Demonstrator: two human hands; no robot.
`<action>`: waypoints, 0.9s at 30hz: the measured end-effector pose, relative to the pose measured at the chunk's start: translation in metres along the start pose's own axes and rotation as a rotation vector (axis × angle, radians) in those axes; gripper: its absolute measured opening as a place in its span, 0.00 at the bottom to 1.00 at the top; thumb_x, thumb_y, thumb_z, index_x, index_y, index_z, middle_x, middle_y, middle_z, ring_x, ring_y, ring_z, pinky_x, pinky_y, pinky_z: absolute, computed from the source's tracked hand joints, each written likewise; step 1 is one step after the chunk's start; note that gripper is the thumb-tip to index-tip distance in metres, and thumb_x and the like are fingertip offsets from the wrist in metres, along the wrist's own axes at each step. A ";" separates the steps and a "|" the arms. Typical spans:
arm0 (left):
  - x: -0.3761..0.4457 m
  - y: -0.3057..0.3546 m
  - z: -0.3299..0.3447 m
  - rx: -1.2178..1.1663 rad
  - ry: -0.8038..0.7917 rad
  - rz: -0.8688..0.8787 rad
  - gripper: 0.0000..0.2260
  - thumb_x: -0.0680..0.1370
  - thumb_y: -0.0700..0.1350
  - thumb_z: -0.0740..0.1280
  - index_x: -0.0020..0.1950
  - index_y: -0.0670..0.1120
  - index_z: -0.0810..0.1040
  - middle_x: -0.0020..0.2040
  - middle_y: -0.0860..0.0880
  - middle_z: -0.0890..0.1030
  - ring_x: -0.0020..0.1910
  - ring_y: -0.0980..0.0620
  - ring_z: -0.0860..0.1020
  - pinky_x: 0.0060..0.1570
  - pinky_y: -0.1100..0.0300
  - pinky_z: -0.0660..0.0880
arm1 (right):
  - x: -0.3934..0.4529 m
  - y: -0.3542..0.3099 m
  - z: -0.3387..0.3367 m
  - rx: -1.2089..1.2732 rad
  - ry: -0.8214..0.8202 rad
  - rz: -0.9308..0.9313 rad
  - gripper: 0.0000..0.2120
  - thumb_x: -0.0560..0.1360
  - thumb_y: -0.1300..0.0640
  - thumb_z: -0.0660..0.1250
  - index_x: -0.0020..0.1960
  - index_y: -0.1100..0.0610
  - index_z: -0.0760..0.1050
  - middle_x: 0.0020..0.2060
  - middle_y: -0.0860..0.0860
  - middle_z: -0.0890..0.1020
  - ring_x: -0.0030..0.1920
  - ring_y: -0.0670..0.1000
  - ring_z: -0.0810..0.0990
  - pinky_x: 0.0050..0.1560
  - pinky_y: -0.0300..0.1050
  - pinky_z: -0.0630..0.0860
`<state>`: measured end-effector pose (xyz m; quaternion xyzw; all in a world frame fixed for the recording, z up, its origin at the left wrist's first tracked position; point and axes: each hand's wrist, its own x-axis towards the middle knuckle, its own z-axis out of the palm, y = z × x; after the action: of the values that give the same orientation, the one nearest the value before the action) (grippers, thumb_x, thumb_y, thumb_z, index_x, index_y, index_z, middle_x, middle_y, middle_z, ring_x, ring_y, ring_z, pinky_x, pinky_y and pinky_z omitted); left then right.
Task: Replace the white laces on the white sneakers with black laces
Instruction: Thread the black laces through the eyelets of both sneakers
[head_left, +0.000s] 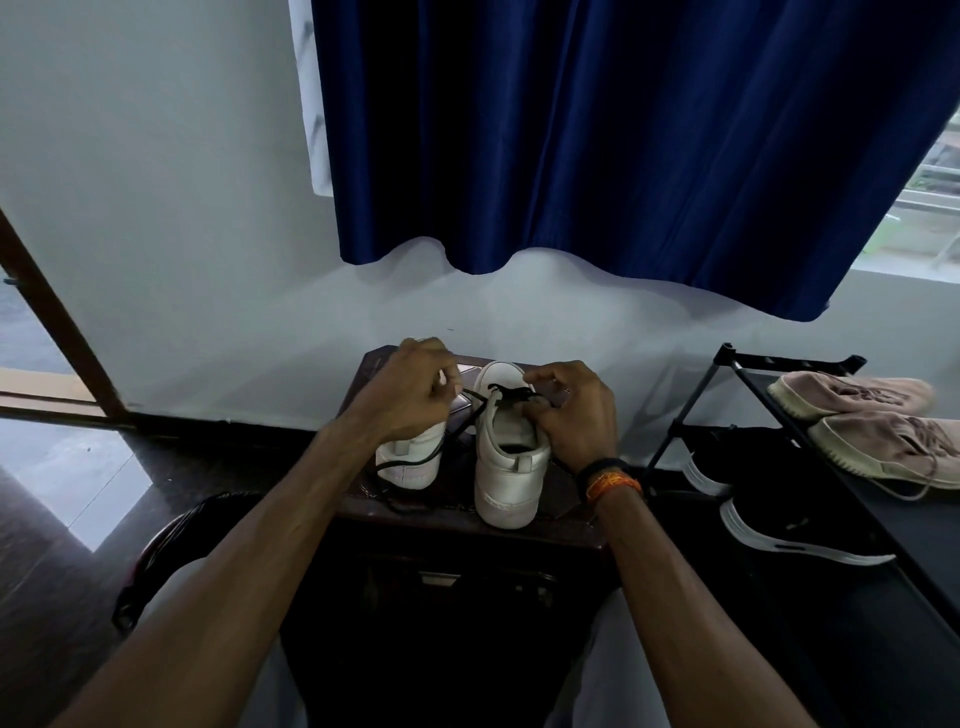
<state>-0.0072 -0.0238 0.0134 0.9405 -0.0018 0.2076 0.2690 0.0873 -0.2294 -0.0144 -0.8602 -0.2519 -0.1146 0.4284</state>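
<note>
Blue curtain (623, 140) hangs over the white wall, window edge showing far right. Black shoe rack (810, 415) to the right: beige sneakers (872, 421) on the top shelf, black sneakers (789, 514) on the one below. Dark surface (561, 519) dead centre, against the wall, carries both white sneakers, heels toward the camera. Right sneaker (511, 467) fully visible; left sneaker (410, 457) partly hidden behind the left hand (410, 389). Black lace (506, 395) is threaded across the right sneaker's upper eyelets; one strand runs left from there and down over the left sneaker's heel, loose end lying on the surface. Left-hand fingers (447, 376) curled, pinching that strand above the left sneaker. Right hand (571, 410) sits beside the right sneaker's tongue, fingers curled, pinching the lace at the eyelets. Black and orange bands (610, 478) on the right wrist.
</note>
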 end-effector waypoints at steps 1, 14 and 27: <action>-0.003 -0.003 -0.005 -0.050 0.024 -0.046 0.07 0.72 0.33 0.68 0.40 0.43 0.82 0.42 0.50 0.81 0.40 0.54 0.76 0.42 0.67 0.68 | -0.001 0.000 0.000 -0.001 0.019 0.040 0.15 0.64 0.58 0.81 0.47 0.46 0.82 0.49 0.46 0.82 0.49 0.48 0.80 0.49 0.42 0.77; -0.008 0.023 -0.006 -1.259 0.134 -0.354 0.09 0.82 0.32 0.57 0.43 0.40 0.72 0.55 0.36 0.84 0.55 0.43 0.83 0.58 0.54 0.80 | -0.020 -0.005 0.006 -0.119 0.178 0.188 0.13 0.68 0.51 0.75 0.36 0.50 0.71 0.37 0.46 0.79 0.36 0.48 0.77 0.37 0.42 0.70; 0.016 -0.002 -0.023 -0.257 0.090 -0.300 0.05 0.82 0.42 0.61 0.47 0.46 0.75 0.40 0.49 0.80 0.38 0.51 0.77 0.36 0.60 0.72 | -0.032 -0.013 0.007 -0.082 0.251 0.342 0.16 0.73 0.43 0.72 0.38 0.51 0.71 0.33 0.46 0.78 0.38 0.52 0.77 0.38 0.44 0.68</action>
<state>-0.0013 -0.0085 0.0362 0.8780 0.1239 0.2049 0.4145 0.0529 -0.2282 -0.0230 -0.8861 -0.0420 -0.1568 0.4342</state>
